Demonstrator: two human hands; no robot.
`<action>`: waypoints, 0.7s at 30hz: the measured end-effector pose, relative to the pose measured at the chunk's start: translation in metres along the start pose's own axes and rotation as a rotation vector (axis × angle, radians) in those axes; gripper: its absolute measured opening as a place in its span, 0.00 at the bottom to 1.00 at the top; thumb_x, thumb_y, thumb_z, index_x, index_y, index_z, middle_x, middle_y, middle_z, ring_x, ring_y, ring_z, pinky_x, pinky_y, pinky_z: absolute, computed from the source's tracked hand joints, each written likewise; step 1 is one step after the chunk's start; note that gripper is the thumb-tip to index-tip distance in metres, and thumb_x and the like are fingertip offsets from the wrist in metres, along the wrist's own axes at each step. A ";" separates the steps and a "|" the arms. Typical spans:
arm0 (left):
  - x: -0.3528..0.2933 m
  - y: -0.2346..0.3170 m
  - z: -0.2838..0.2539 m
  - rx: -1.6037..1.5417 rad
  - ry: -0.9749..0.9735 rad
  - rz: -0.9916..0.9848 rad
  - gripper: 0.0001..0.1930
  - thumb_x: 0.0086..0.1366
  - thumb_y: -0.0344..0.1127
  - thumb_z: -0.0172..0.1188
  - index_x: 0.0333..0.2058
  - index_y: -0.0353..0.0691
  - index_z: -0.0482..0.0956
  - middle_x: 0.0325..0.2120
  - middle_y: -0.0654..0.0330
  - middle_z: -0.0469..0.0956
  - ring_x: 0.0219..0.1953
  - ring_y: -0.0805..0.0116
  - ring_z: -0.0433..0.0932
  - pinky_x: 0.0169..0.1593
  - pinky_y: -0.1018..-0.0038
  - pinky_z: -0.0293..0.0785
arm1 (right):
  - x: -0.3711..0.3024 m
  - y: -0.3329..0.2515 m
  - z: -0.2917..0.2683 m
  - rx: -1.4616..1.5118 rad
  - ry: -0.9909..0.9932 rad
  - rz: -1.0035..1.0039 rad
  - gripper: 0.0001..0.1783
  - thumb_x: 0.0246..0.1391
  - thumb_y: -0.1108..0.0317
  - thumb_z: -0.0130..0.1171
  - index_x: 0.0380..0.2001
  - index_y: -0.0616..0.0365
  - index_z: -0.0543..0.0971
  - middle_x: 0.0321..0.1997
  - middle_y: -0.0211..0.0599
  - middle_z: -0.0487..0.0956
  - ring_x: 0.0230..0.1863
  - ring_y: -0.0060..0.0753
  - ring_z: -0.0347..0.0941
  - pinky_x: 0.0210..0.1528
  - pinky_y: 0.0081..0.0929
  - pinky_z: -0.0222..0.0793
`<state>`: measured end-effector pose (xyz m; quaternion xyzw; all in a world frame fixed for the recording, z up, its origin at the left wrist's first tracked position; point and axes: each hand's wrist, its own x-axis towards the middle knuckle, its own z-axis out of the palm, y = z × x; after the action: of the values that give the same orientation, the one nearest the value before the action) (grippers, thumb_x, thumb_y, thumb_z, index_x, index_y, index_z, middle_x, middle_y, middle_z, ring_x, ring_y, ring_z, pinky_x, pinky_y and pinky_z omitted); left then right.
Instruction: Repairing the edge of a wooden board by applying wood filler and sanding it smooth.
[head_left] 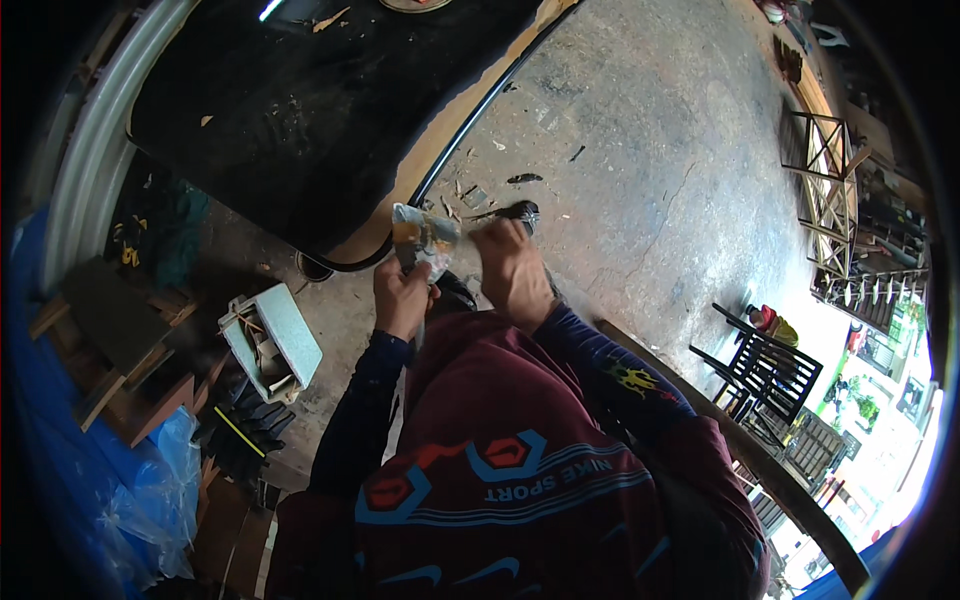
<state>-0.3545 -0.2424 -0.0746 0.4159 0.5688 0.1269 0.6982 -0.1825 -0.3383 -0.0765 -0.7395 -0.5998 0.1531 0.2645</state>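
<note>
Packet (424, 238): held out in front, long axis pointing roughly forward
Left hand (403, 298): nearer, thumb and fingers pinching the packet's lower end
Right hand (513, 270): just right of it, fingers curled; cannot tell whether they pinch anything

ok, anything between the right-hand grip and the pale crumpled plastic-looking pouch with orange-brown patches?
Nothing visible. The right-hand grip is just right of the pouch, too blurred to tell whether they touch; the left-hand grip holds the pouch's lower end.
</note>
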 end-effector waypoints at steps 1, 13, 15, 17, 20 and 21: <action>0.001 0.003 0.002 -0.001 -0.002 0.013 0.05 0.70 0.25 0.58 0.42 0.31 0.78 0.27 0.58 0.81 0.19 0.72 0.78 0.18 0.75 0.70 | 0.001 0.005 0.005 -0.004 0.010 -0.006 0.22 0.50 0.66 0.58 0.50 0.61 0.81 0.46 0.47 0.75 0.49 0.54 0.73 0.47 0.46 0.72; -0.015 0.050 -0.035 0.030 -0.204 0.005 0.07 0.71 0.27 0.59 0.45 0.33 0.76 0.32 0.58 0.82 0.23 0.73 0.79 0.20 0.78 0.70 | 0.063 -0.011 -0.077 -0.104 0.002 -0.531 0.26 0.51 0.70 0.60 0.56 0.57 0.82 0.53 0.42 0.79 0.55 0.45 0.75 0.60 0.43 0.70; -0.017 0.059 -0.045 0.040 -0.250 0.004 0.07 0.71 0.27 0.59 0.45 0.32 0.76 0.32 0.58 0.82 0.23 0.73 0.80 0.20 0.78 0.70 | 0.071 -0.014 -0.086 -0.192 0.026 -0.640 0.25 0.49 0.68 0.63 0.54 0.56 0.83 0.57 0.39 0.80 0.59 0.42 0.75 0.61 0.47 0.70; -0.016 0.071 -0.051 0.049 -0.303 0.001 0.07 0.71 0.27 0.59 0.45 0.32 0.76 0.31 0.58 0.82 0.23 0.73 0.80 0.20 0.78 0.69 | 0.083 -0.014 -0.101 -0.247 0.030 -0.729 0.26 0.48 0.67 0.65 0.53 0.55 0.84 0.59 0.38 0.80 0.61 0.42 0.75 0.61 0.50 0.70; -0.019 0.093 -0.053 0.094 -0.333 -0.012 0.07 0.71 0.28 0.60 0.44 0.31 0.77 0.29 0.58 0.81 0.21 0.73 0.79 0.20 0.78 0.69 | 0.096 -0.026 -0.108 -0.299 -0.004 -0.870 0.25 0.48 0.64 0.65 0.53 0.52 0.85 0.60 0.34 0.80 0.61 0.38 0.75 0.61 0.53 0.69; -0.021 0.104 -0.052 0.091 -0.336 -0.004 0.07 0.71 0.28 0.59 0.44 0.31 0.77 0.28 0.58 0.80 0.21 0.73 0.79 0.20 0.78 0.69 | 0.102 -0.029 -0.106 -0.334 -0.022 -0.962 0.25 0.47 0.64 0.65 0.52 0.51 0.85 0.60 0.32 0.80 0.62 0.37 0.75 0.61 0.53 0.69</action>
<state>-0.3773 -0.1690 0.0151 0.4612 0.4501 0.0283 0.7641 -0.1248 -0.2573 0.0359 -0.4102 -0.8915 -0.0762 0.1766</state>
